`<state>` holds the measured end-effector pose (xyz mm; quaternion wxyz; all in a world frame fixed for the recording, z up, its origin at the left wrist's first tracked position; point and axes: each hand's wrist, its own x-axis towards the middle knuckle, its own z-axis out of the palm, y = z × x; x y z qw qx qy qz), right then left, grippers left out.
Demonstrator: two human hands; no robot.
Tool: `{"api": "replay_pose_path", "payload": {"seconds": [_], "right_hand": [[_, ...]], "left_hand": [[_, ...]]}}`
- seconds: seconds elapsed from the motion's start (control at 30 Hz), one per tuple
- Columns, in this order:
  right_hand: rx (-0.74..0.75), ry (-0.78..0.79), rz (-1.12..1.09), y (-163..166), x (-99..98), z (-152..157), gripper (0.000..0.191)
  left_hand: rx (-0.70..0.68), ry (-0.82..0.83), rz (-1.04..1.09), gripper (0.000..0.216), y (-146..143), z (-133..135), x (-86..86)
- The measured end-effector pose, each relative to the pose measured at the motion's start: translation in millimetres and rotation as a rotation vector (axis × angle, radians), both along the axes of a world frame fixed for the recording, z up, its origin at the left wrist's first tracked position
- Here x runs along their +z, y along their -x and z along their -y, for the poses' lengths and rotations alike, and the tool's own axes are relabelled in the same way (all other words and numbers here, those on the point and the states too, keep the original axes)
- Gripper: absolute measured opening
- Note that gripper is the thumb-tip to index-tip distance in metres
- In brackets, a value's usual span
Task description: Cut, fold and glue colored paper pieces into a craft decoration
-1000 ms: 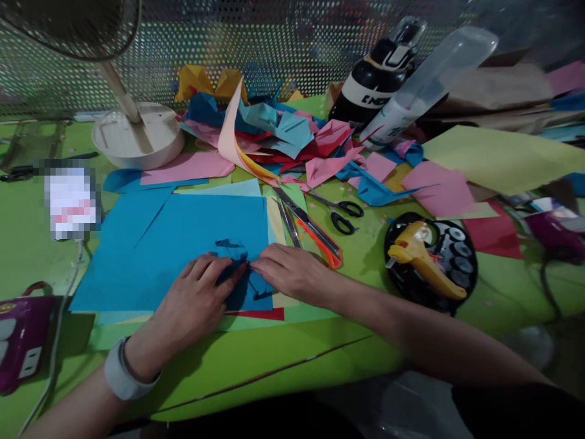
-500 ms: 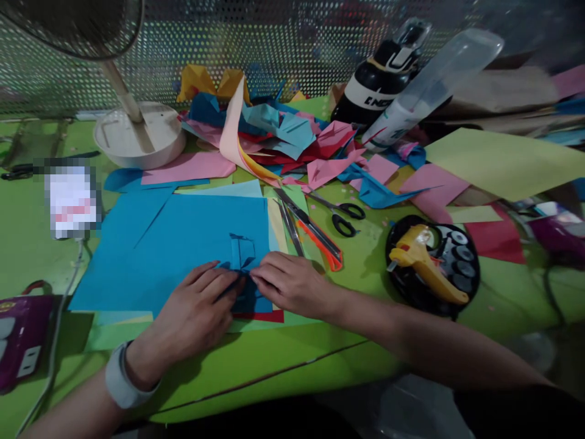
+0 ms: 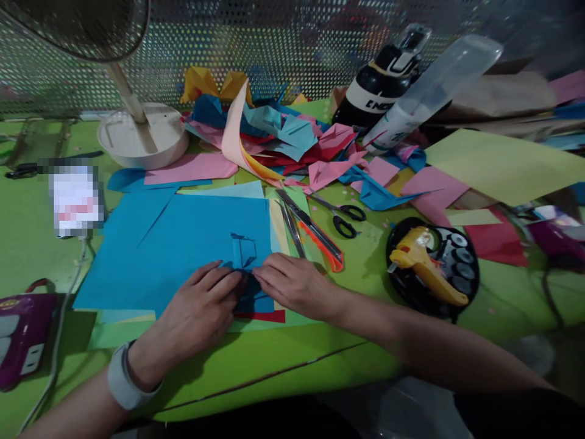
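Note:
A small folded piece of blue paper [image 3: 244, 250] lies on a large blue sheet [image 3: 159, 244], near the sheet's right edge. My left hand [image 3: 205, 302] rests on the sheet, its fingers bent and pressed on the lower left of the folded piece. From the right, my right hand [image 3: 292, 283] pinches the lower edge of the same piece between thumb and fingers. The fingertips of both hands nearly meet there and hide part of the folds. Beyond my right hand lie tweezers [image 3: 292, 228], an orange utility knife [image 3: 313, 231] and black-handled scissors [image 3: 345, 219].
A yellow glue gun [image 3: 425, 262] sits in a round black tray [image 3: 397, 292] on the right. Crumpled coloured paper [image 3: 297, 134] is heaped at the back, beside a black bottle [image 3: 372, 97]. On the left are a fan base [image 3: 159, 140], a phone [image 3: 77, 198] and a purple power strip [image 3: 27, 335].
The whole view has shifted very slightly. Both hands keep the same hold on the folded blue paper, with hardly any visible finger movement.

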<state>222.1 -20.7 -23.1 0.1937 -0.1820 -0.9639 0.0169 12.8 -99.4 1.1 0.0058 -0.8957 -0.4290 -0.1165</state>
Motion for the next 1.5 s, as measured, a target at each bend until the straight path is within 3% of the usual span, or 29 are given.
{"api": "replay_pose_path", "payload": {"seconds": [0.37, 0.87, 1.2, 1.4, 1.5], "right_hand": [[0.156, -0.236, 0.043, -5.9, 9.8, -3.8, 0.021], [-0.007, -0.222, -0.027, 1.4, 1.1, -0.7, 0.014], [0.096, -0.306, -0.012, -2.2, 6.4, -2.5, 0.012], [0.134, -0.281, -0.083, -1.7, 7.7, -1.3, 0.015], [0.164, -0.195, -0.101, -1.2, 8.4, -0.7, 0.017]], "left_hand": [[0.003, -0.008, -0.005, 0.025, 3.8, 5.6, -7.3], [-0.013, -0.023, -0.005, 0.024, 3.3, 4.4, -5.1], [-0.009, -0.020, -0.016, 0.028, 3.2, 4.6, -6.4], [-0.005, -0.019, -0.012, 0.028, 3.5, 4.5, -6.0], [-0.005, -0.014, -0.010, 0.029, 3.6, 3.9, -5.9]]}}
